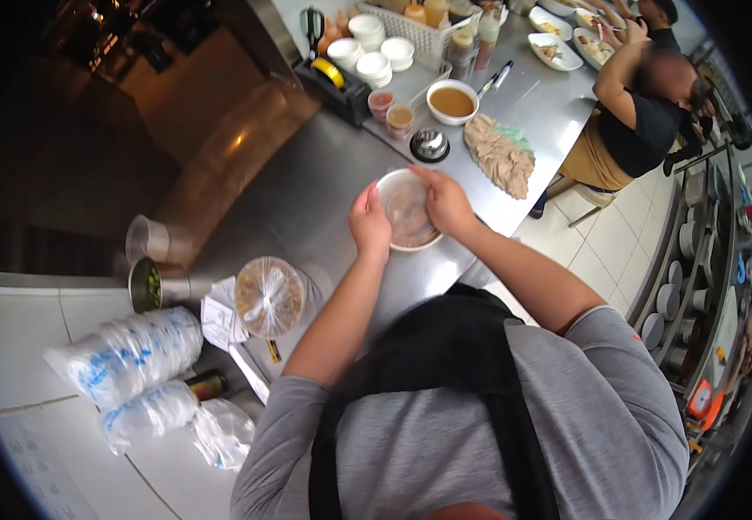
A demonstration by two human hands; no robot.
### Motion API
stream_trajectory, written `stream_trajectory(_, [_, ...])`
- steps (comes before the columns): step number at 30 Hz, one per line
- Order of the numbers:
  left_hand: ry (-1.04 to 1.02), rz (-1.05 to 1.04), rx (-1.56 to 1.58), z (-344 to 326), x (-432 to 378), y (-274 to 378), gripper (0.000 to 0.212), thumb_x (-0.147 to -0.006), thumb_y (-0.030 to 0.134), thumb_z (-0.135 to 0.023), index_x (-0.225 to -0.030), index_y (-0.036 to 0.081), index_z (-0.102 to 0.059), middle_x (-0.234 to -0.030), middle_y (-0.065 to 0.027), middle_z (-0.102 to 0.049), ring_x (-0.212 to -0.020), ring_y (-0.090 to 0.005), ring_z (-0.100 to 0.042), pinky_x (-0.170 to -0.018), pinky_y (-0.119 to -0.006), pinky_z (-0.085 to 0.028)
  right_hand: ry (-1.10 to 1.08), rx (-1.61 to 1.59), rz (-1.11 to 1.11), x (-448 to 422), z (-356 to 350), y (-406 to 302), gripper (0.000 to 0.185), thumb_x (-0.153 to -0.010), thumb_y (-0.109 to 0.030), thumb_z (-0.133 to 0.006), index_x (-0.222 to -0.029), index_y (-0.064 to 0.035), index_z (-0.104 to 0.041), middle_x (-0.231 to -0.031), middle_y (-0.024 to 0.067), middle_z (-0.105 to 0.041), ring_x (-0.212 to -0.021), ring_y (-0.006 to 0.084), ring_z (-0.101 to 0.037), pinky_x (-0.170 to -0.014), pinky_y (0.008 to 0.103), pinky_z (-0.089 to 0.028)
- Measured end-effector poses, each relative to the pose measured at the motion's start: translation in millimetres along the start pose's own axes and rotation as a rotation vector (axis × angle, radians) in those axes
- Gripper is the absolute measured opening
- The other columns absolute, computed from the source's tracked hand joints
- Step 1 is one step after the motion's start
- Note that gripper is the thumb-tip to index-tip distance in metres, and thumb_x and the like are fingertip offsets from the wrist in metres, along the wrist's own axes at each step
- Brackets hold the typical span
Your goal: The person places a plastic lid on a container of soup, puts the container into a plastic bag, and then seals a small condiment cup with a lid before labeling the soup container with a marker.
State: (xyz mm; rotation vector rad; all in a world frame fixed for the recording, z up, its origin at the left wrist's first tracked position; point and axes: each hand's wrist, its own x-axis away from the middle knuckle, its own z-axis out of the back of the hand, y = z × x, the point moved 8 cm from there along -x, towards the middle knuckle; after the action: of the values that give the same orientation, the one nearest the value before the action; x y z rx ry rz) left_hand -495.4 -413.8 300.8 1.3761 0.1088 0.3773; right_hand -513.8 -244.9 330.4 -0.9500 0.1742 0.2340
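Observation:
A round white-rimmed bowl (408,211) with a clear plastic lid is between my hands, over the steel counter. My left hand (371,222) grips its left side, thumb at the rim. From the right, my right hand (447,203) holds the opposite side, with fingers over the rim. Through the lid the contents look brownish and blurred. Just beyond the bowl stands a chrome call bell (430,144). A crumpled beige cloth (499,156) lies to the right of the bell.
A white bowl of brown liquid (452,101), small lidded sauce cups (400,119), a tape dispenser (337,88) and stacked white cups (366,32) stand farther back. At left are a plastic-wrapped tub (269,296) and bagged plastic containers (132,348). A co-worker (639,123) is at the right.

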Motion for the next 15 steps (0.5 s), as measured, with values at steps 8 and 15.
stream_trajectory(8, [-0.113,0.036,0.233,3,-14,-6,0.031,-0.097,0.022,-0.049,-0.115,0.000,-0.061,-0.110,-0.0153,-0.065,-0.101,-0.0235,-0.061,-0.089,-0.030,-0.045,-0.028,-0.162,-0.026,-7,-8,-2,0.044,-0.084,0.005,-0.039,-0.122,-0.0064,-0.057,-0.106,0.0218,-0.059,-0.101,0.0368,-0.058,-0.090,0.0401,-0.044])
stream_trajectory(15, [0.068,-0.269,-0.092,28,-31,33,0.032,-0.095,0.019,-0.053,-0.124,0.006,-0.055,-0.120,-0.0151,-0.058,-0.105,-0.0260,-0.059,-0.089,-0.034,-0.046,-0.052,-0.053,0.193,-99,7,-36,0.031,-0.087,-0.015,-0.059,-0.116,-0.0040,-0.058,-0.103,0.0190,-0.059,-0.101,0.0330,-0.057,-0.085,0.0422,-0.046])
